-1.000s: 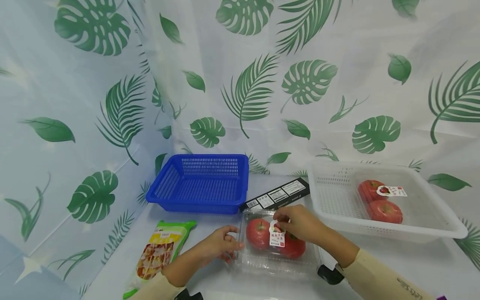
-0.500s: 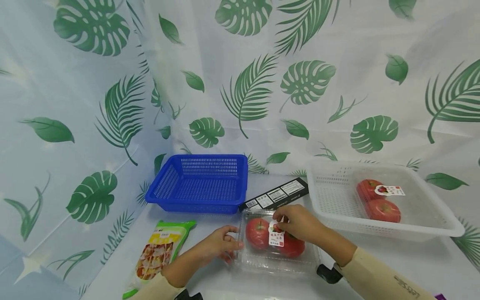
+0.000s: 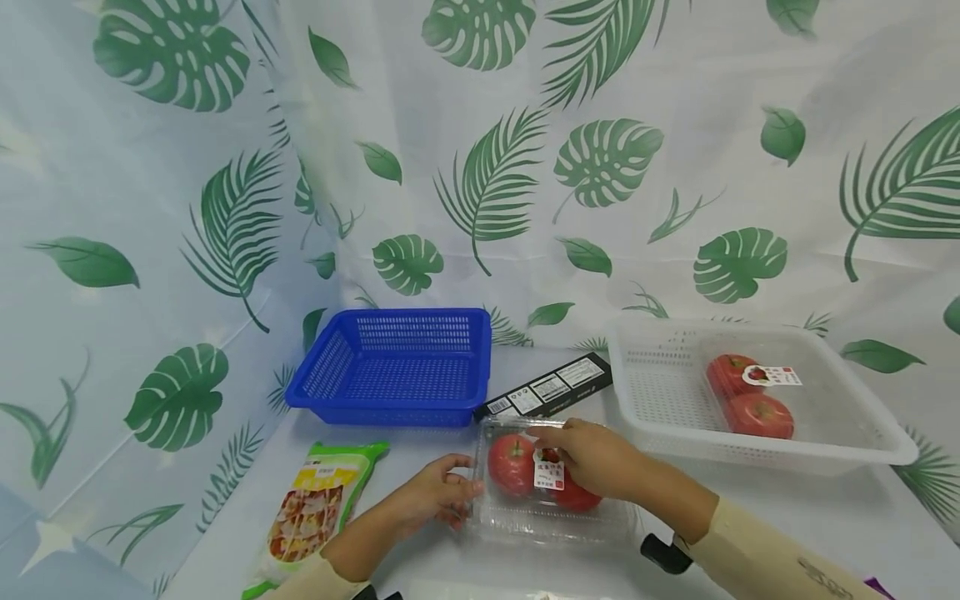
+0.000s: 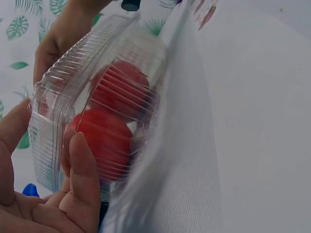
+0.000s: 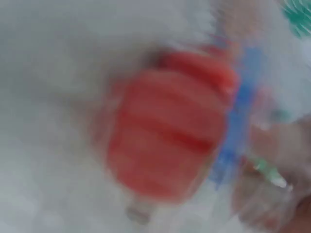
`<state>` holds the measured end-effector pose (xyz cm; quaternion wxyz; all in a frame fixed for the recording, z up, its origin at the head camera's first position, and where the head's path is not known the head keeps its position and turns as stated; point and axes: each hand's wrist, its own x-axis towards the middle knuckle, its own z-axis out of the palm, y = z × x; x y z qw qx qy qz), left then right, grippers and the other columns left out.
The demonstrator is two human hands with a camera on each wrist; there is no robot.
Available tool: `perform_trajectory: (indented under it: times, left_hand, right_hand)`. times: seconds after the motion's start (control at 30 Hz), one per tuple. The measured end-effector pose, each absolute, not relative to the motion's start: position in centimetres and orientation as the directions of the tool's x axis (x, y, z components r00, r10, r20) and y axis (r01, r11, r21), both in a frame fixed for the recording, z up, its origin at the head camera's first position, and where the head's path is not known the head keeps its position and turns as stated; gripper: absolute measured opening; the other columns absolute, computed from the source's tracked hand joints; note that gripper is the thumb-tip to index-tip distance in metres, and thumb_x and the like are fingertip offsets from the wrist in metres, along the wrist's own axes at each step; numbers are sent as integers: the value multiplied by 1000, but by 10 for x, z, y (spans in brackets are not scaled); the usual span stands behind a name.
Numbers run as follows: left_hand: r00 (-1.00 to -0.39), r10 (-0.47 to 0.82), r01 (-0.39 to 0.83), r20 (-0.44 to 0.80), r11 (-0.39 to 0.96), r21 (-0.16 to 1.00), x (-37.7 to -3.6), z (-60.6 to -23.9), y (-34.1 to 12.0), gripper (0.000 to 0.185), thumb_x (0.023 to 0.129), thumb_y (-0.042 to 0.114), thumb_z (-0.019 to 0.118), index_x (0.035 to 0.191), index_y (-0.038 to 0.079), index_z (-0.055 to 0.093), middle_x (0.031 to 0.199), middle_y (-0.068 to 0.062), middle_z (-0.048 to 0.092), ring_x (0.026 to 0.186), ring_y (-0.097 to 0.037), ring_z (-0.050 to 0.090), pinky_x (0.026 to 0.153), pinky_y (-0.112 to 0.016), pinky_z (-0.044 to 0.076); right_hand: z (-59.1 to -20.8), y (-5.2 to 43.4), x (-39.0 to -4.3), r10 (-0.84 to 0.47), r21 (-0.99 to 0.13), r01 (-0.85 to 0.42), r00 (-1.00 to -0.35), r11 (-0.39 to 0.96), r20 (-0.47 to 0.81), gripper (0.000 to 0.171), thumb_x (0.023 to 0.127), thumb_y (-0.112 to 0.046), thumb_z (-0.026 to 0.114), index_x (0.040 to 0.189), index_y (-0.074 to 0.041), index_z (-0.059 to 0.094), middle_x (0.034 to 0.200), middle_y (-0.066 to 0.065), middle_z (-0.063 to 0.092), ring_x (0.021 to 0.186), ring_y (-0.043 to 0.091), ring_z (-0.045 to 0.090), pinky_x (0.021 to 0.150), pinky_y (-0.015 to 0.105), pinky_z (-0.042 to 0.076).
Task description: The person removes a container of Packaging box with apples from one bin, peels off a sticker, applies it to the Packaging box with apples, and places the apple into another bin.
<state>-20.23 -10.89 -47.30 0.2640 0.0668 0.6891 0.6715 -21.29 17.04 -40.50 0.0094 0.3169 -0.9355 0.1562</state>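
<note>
A clear plastic clamshell box with two red apples inside lies on the table in front of me. My left hand is at its left side; in the left wrist view two spread fingertips touch the box's ridged wall. My right hand lies over the lid, forefinger reaching left above a white label. That hand covers the label's upper part and much of the right apple. The right wrist view is badly blurred, so the exact finger contact there cannot be told.
At back left stands a blue basket. A white basket at right holds another box of red apples. A long black box lies between the baskets. A green-edged food packet lies at left.
My right hand has shifted slightly over the label, its forefinger now stretched further left across the lid. The left hand and the clamshell box stay in place; the head view has turned slightly right.
</note>
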Motion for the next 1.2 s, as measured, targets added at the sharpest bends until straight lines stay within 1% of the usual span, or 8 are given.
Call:
perform_trajectory:
  times: [0.13,0.33,0.47,0.6,0.73,0.97,1.07,1.2]
  left_hand:
    - [-852,442,-277,-280,73,958,-201,-472,-109,58,90,15,70,136,-2,39,89,-7,62,66,-14,60,52,-23,53]
    - [-851,444,-280,-279,65,958,-203,-475,-110,59,91,15,70,137,-3,38,89,-7,61,67,-14,61,53,-24,54]
    - [-847,455,-285,-274,46,957,-204,-475,-110,60,91,15,69,138,-4,37,89,-7,61,67,-14,61,54,-25,54]
    - [-842,466,-291,-273,33,956,-204,-474,-110,60,92,15,69,138,-4,36,88,-7,59,67,-14,60,55,-25,55]
    - [-842,466,-289,-272,35,957,-204,-474,-110,59,92,15,68,138,-4,36,88,-7,59,67,-14,60,55,-25,55]
    - [-842,464,-291,-276,40,956,-205,-478,-111,60,91,17,70,137,-3,37,88,-9,59,66,-14,60,54,-25,55]
    - [-845,459,-290,-275,40,956,-205,-479,-111,59,91,17,71,137,-2,39,88,-9,59,65,-15,61,54,-25,55]
    - [-844,457,-293,-282,49,955,-204,-479,-111,58,91,17,70,136,-2,39,88,-9,60,64,-14,60,54,-25,55]
  right_hand:
    - [-404,169,-206,-597,-267,-590,-800,762,65,55,86,0,62,134,-25,59,96,0,64,82,13,59,65,30,52]
    - [-404,170,-197,-641,-271,-641,-761,718,101,63,81,5,62,138,-21,55,92,2,61,70,10,52,57,26,47]
    - [-402,171,-190,-670,-281,-673,-733,684,123,59,82,7,60,137,-14,55,98,0,67,77,11,55,61,26,49]
    - [-401,172,-183,-678,-267,-683,-724,679,128,54,84,5,62,134,-14,58,106,0,69,90,16,60,73,33,54]
    - [-401,174,-176,-677,-279,-685,-723,673,138,54,85,2,65,134,-18,59,108,3,66,97,18,60,78,38,55]
    - [-406,189,-172,-683,-325,-693,-712,644,164,59,80,8,62,134,-17,60,118,7,63,87,12,60,72,32,54]
    - [-409,195,-173,-672,-339,-680,-723,650,163,63,80,10,58,138,-17,57,121,6,63,93,13,61,73,31,54]
    - [-413,200,-174,-654,-332,-663,-740,671,156,67,79,11,56,139,-17,55,118,4,65,101,17,62,77,35,55]
